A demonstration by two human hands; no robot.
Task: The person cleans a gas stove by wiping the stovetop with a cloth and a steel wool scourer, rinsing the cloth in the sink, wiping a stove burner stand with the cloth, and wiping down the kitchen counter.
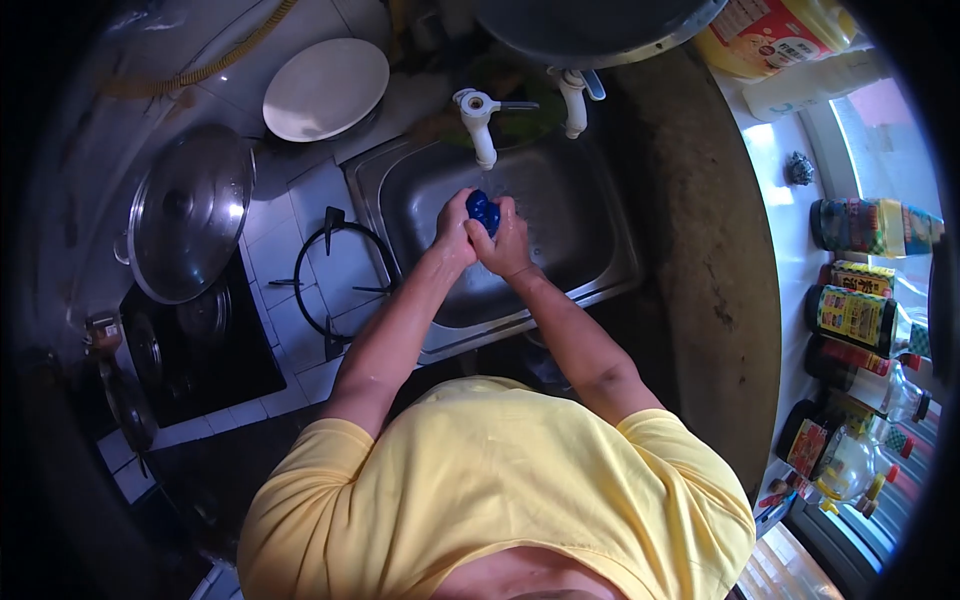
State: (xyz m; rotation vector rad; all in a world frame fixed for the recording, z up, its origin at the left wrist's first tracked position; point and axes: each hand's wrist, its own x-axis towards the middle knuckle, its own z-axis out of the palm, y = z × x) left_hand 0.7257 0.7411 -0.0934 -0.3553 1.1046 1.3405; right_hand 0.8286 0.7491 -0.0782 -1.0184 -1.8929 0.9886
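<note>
Both my hands are together above the stainless steel sink (pixel 400 290), just under the white faucet (pixel 482 130). Between them is a glossy, lumpy dark blue object (pixel 483 212); its kind I cannot make out. My left hand (pixel 455 228) is closed around its left side. On the other side, my right hand (pixel 508 245) is closed with its fingers curled over the object. Skin on the hands and wrists looks wet. Some water droplets show on the sink bottom, and the palms are hidden.
A second faucet (pixel 573 105) and a large dark pan (pixel 600 25) stand behind the sink. Left are a white bowl (pixel 325 90), a glass lid (pixel 190 215), a black ring stand (pixel 330 345) and a stove (pixel 240 340). Several bottles (pixel 850 315) line the right windowsill.
</note>
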